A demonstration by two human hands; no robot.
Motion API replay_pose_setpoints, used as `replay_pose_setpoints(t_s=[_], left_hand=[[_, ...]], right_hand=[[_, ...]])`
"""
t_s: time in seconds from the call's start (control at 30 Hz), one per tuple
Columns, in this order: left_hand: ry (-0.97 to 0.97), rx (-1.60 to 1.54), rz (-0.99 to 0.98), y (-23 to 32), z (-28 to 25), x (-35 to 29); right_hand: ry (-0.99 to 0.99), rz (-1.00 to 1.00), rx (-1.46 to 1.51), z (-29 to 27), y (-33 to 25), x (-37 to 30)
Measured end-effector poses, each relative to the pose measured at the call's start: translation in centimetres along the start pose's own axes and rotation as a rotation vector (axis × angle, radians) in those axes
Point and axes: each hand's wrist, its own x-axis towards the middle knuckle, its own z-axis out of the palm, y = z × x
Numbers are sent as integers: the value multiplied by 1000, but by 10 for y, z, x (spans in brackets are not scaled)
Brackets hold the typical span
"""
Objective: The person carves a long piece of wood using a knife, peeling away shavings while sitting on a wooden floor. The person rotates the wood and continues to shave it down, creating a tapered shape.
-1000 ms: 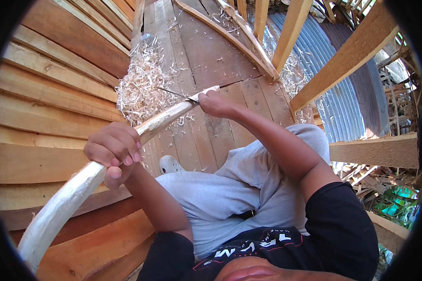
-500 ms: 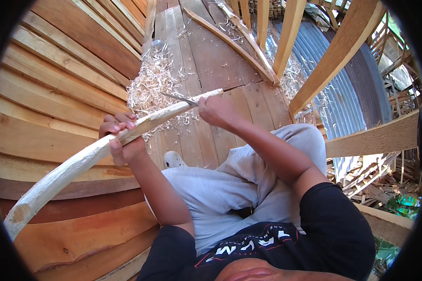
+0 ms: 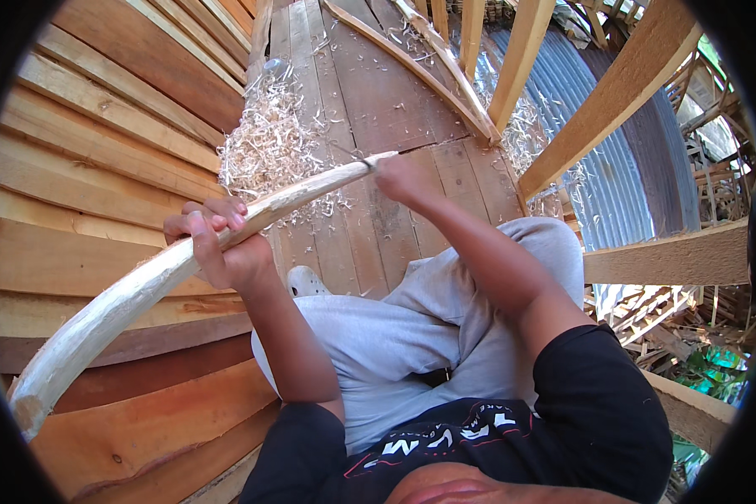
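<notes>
A long, pale, peeled wooden pole (image 3: 124, 296) runs slantwise from the lower left up to its narrower tip near the middle of the floor. Around its middle my left hand (image 3: 227, 248) is wrapped, fingers over the far side and thumb on the near side. My right hand (image 3: 401, 179) is closed at the pole's far tip, gripping a knife whose handle is hidden in the fist. The thin knife blade (image 3: 350, 153) is blurred and lies across the pole, pointing to the left.
Curled wood shavings (image 3: 269, 139) are heaped on the plank floor (image 3: 386, 223) beside the board wall (image 3: 84, 202). Two long wooden strips (image 3: 420, 71) lie further off. Upright timber posts (image 3: 521, 67) stand at the right, before corrugated metal sheeting (image 3: 596, 143).
My right hand and the knife have slid along the pole, away from me and toward its tip. My left hand keeps hold and has shifted slightly.
</notes>
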Motion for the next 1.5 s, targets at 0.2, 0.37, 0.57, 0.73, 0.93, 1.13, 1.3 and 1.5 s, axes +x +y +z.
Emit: replay_pose_setpoints(t_s=[0.2,0.37,0.57,0.73,0.93,1.13,1.3,1.5], left_hand=[[15,106,41,10,3,0],[165,111,16,0,5,5],[105,82,42,8,-7,11],[-80,-61,-32,-2,4,4],[-86,35,11,11,4,-1],[-39,14,-12,6,1,4],[-50,40,8,10,-6,5],[-64,-18,-28,6,3,4]], right_hand=[[-91,45,158,-7,-57,-7],[-68,227,250,4,-10,5],[-37,35,130,1,-63,0],[-132,90,-45,23,73,27],[-71,192,221,-24,-76,-22],[-82,133,75,2,-16,6],[-136,46,-75,-50,-82,-26],[-34,155,-7,5,-4,13]])
